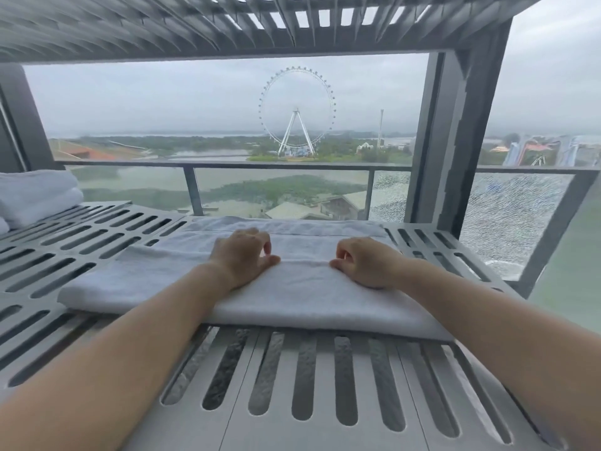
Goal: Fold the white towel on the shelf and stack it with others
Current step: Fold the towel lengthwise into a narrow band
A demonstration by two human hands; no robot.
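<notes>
A white towel (292,294) lies partly folded across the grey slotted shelf (312,382), its long side running left to right. A folded-over layer ends in an edge across the towel's middle. My left hand (242,255) rests on the towel just left of centre, fingers curled, thumb along that edge. My right hand (364,262) sits just right of centre with its fingers curled and its thumb at the same edge. Both hands appear to pinch the edge of the upper layer. A stack of folded white towels (35,196) sits at the shelf's far left.
Another slotted shelf (260,24) hangs close overhead. A thick grey upright post (455,141) stands at the back right. Behind the shelf runs a glass railing (279,166), cracked on the right, with an open view beyond.
</notes>
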